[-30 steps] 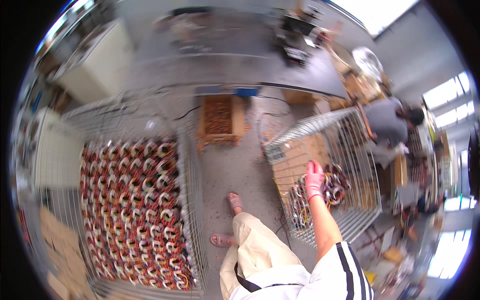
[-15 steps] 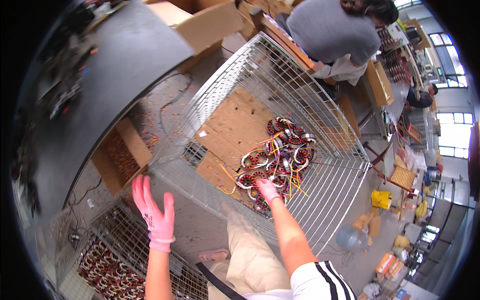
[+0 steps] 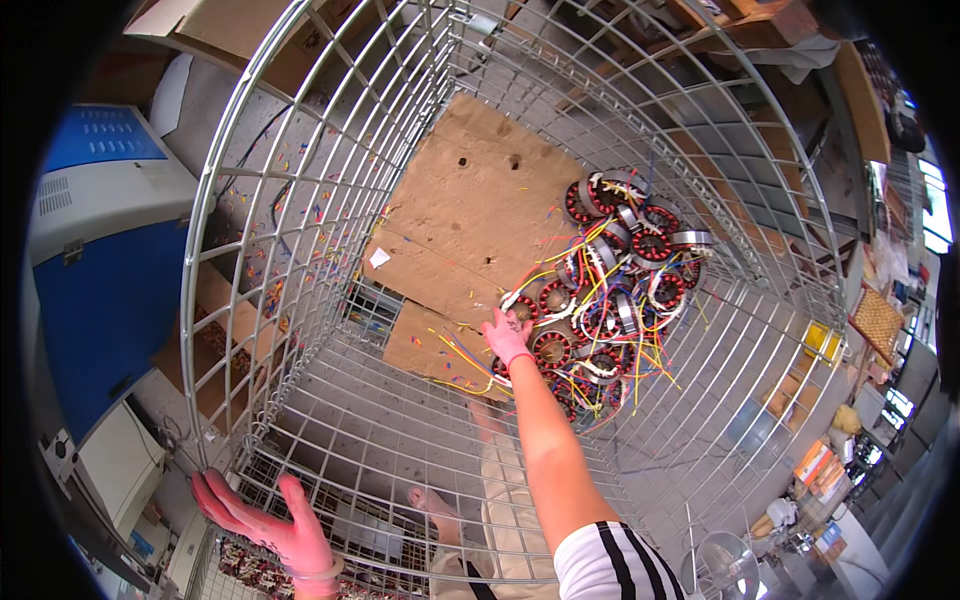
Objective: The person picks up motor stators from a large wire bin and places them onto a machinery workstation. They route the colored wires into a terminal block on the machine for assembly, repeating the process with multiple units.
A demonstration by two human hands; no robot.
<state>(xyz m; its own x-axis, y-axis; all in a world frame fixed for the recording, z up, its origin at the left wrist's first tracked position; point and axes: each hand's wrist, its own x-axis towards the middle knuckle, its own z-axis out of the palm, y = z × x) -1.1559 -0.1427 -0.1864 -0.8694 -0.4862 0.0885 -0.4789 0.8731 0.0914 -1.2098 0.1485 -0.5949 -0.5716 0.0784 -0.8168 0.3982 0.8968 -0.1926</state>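
Several motor stators [image 3: 650, 248], steel rings with red-and-black coil windings and white, yellow, red and blue leads, lie in a tangled heap inside a wire mesh basket [image 3: 452, 520]. My right hand [image 3: 508, 338], in a pink glove, reaches down into it. Its fingers are bent on a stator [image 3: 525, 306] at the heap's left edge, with the fingertips partly hidden. Outside the near left corner of the basket, my left hand [image 3: 275, 530], also in a pink glove, has its fingers stretched out and holds nothing.
Brown cardboard [image 3: 480, 190] lines part of the basket floor. Below my left hand is another wire basket of stators [image 3: 250, 572]. A blue-and-grey cabinet [image 3: 115, 270] stands at left, near a cardboard box [image 3: 215, 345] and colourful scraps on the floor. At right is a woven-seat chair [image 3: 880, 325].
The view has come closer over the basket. My right hand has shifted from the heap's near side to a stator at its left edge. My left hand is lower in view, still spread.
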